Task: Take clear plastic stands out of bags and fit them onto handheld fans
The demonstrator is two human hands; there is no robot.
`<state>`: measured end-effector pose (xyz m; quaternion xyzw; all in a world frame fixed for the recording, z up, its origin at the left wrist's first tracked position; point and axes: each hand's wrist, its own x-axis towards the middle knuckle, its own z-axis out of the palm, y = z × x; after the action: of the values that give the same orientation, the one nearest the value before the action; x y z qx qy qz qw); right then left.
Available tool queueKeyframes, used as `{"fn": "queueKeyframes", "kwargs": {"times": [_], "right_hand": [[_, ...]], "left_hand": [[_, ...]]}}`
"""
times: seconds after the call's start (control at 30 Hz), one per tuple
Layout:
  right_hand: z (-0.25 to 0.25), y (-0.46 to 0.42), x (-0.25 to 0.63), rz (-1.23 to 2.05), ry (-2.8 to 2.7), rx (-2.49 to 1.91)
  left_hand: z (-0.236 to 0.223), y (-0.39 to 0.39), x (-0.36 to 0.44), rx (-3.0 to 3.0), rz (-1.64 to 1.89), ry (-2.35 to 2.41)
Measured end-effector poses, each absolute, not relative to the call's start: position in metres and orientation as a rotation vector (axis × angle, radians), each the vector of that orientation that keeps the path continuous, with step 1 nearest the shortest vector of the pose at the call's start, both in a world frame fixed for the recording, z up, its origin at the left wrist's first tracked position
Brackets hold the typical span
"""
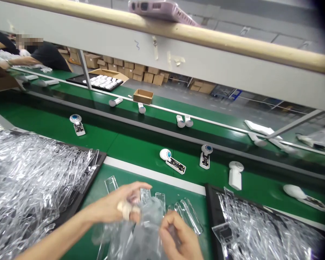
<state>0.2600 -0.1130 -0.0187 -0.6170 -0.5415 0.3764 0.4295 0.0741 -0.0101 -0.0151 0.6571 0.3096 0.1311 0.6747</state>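
My left hand (119, 206) and my right hand (178, 236) are both closed on a crumpled clear plastic bag (141, 231) over the green bench in front of me. The left fingers pinch its upper edge; a fingertip is wrapped in pale tape. The right fingers grip its right side. Several loose clear plastic covers (189, 215) lie on the bench just beyond the bag, one (111, 183) standing near the left hand.
A black tray heaped with clear plastic parts (29, 180) fills the left; another such tray (260, 231) sits at right. White handheld devices (172, 160) ride the green conveyor (97, 137). Another person (43, 54) works far left. A pink phone (162, 11) rests on the overhead rail.
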Motion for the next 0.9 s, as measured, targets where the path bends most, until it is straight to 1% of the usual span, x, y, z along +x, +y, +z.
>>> {"fn": "queueKeyframes", "kwargs": {"times": [0.1, 0.2, 0.3, 0.4, 0.57, 0.63, 0.7, 0.9], "right_hand": [[-0.034, -0.095, 0.227, 0.867, -1.183, -1.385], [-0.052, -0.083, 0.201, 0.739, -1.073, -1.322], [-0.069, -0.076, 0.189, 0.655, -0.994, -1.348], [-0.085, -0.07, 0.185, 0.75, -0.858, -1.401], [-0.099, -0.059, 0.177, 1.132, -0.496, -1.447], [-0.096, -0.056, 0.174, 1.249, -0.382, -1.405], [-0.091, -0.054, 0.174, 1.3, -0.319, -1.362], [-0.082, -0.059, 0.173, 1.331, -0.394, -1.297]], "left_hand": [[-0.019, -0.043, 0.087, 1.344, 0.448, 0.591], [-0.045, -0.066, 0.095, 1.285, 0.685, 0.707], [-0.07, -0.083, 0.092, 1.185, 0.776, 0.78], [-0.08, -0.094, 0.09, 1.031, 0.803, 0.975], [-0.069, -0.083, 0.102, 0.983, 0.972, 1.218], [-0.065, -0.072, 0.104, 0.981, 0.97, 1.228], [-0.064, -0.061, 0.1, 1.003, 0.931, 1.174], [-0.069, -0.052, 0.085, 1.087, 0.649, 1.014]]}}
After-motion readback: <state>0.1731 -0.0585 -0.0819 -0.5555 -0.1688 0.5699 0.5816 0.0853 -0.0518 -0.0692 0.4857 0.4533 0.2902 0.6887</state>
